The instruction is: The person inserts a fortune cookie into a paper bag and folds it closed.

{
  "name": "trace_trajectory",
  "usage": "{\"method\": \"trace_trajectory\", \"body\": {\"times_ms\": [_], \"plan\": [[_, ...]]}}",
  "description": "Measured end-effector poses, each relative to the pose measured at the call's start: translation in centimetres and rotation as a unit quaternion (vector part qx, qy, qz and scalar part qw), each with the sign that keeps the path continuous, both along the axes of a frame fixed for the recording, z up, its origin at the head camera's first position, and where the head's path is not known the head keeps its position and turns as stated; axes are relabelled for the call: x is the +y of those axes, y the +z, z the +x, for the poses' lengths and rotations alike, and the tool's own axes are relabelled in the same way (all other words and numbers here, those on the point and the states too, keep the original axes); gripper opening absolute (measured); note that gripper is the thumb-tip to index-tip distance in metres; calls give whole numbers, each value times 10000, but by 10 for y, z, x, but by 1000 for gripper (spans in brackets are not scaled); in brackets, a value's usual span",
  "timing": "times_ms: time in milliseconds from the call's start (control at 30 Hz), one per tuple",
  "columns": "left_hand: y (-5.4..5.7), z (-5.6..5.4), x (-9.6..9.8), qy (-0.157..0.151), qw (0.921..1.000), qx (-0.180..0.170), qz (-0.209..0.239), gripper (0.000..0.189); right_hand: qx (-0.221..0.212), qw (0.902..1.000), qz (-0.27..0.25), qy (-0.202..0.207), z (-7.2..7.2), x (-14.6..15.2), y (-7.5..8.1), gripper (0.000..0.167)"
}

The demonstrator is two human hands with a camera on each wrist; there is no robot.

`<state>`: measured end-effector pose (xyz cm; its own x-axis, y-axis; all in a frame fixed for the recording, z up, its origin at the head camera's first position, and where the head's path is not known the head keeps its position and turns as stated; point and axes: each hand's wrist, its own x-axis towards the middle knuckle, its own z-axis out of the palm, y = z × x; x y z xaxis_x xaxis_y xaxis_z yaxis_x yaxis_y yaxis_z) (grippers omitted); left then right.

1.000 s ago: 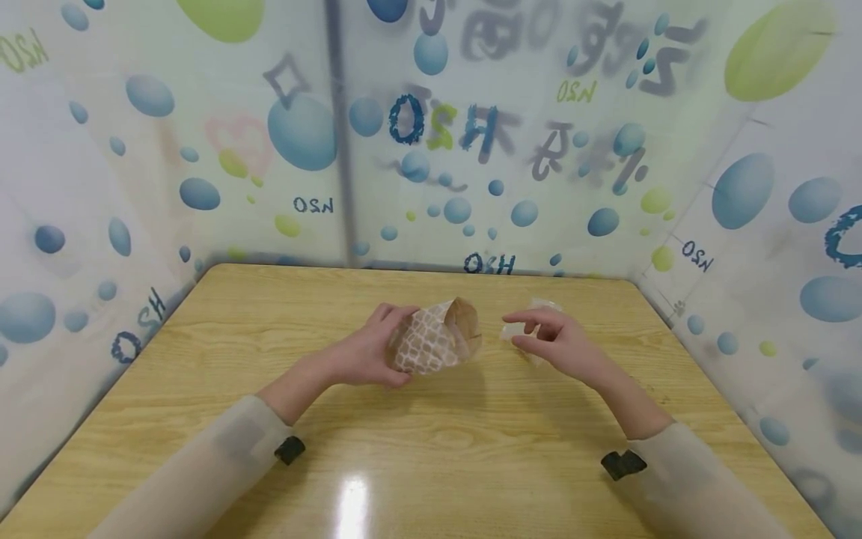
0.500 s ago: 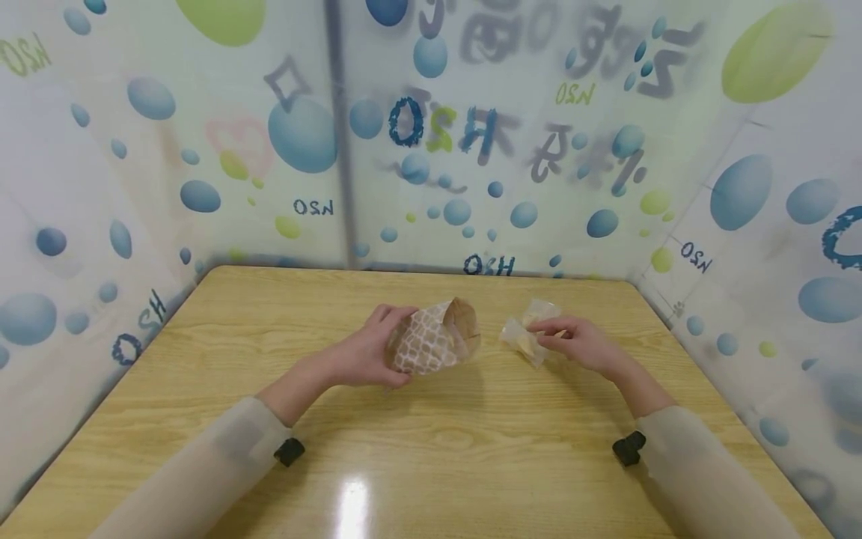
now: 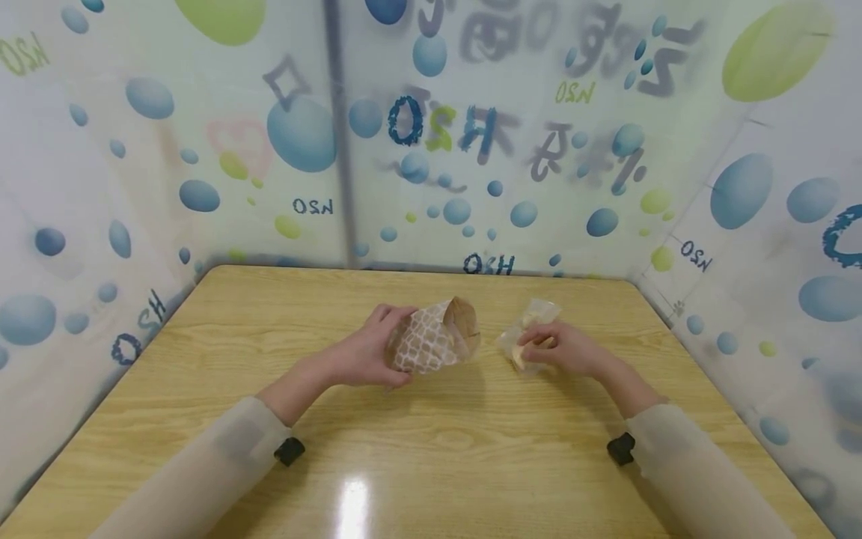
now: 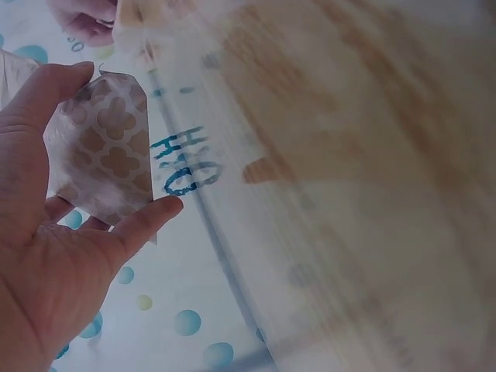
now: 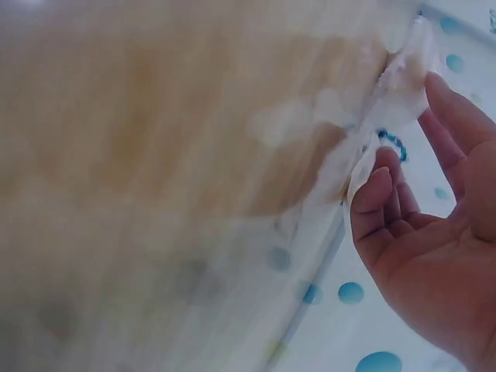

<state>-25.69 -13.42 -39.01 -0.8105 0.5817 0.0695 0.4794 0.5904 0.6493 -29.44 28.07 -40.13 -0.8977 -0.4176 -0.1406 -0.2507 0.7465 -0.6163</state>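
while the left hand grips the bag, crosswise, mouth rightward, the right hand curls round a packet

My left hand gripping a patterned bag, right hand at top, blurry table, blue-dotted wall

Head cam bright, w/ white glare on table & soft shadows; wrist cams hazy, tabletop blurred.
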Motion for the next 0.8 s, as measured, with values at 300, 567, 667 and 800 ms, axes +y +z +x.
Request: {"method": "trace_trajectory", "body": {"times_ms": [300, 567, 667, 800], "plan": [[-1, 1, -1, 42, 10000, 49, -67, 112, -303, 9992, -211, 157, 9, -12, -2, 26], [-2, 1, -3, 24, 10000, 37, -71, 111, -364, 9988, -178, 262, 12, -16, -3, 46], [-1, 1, -2, 16, 10000, 48, -78, 112, -306, 9990, -146, 283, 15, -17, -1, 51], [-1, 0, -2, 7, 9999, 73, -97, 112, -269, 9990, -280, 230, 20, -17, 2, 51]]}}
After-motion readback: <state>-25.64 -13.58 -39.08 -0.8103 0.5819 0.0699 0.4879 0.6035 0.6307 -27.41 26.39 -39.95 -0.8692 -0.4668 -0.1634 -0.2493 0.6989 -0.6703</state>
